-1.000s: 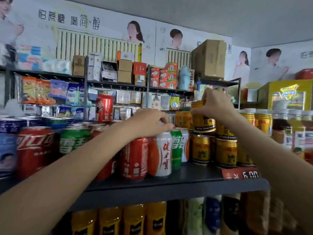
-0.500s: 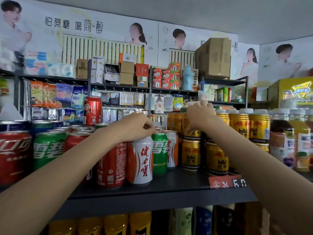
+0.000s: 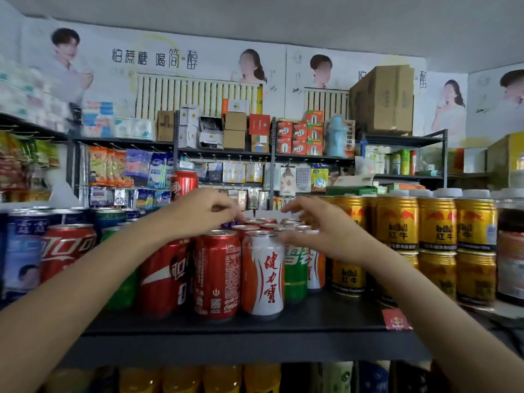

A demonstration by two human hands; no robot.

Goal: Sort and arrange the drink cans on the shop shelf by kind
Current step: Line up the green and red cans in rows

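A mixed cluster of cans stands mid-shelf: a red cola can (image 3: 217,276), a white-and-orange can (image 3: 265,273) and a green can (image 3: 295,276), with more can tops behind them. Gold Red Bull cans (image 3: 397,222) are stacked two high to the right. My left hand (image 3: 204,211) hovers over the cans behind the red one, fingers loosely curled and holding nothing. Fingers spread, my right hand (image 3: 320,228) reaches over the top of the white-and-orange can and the green can, gripping nothing.
Blue cans (image 3: 22,251) and another red cola can (image 3: 66,251) fill the left of the dark shelf (image 3: 226,327). One red can (image 3: 183,184) sits raised at the back. Capped bottles (image 3: 510,251) stand far right. A red price tag (image 3: 397,319) hangs on the shelf edge.
My right hand let go of the gold can on the stack and moved left over the mixed cans. My left hand lifted off the white-and-orange can's top.
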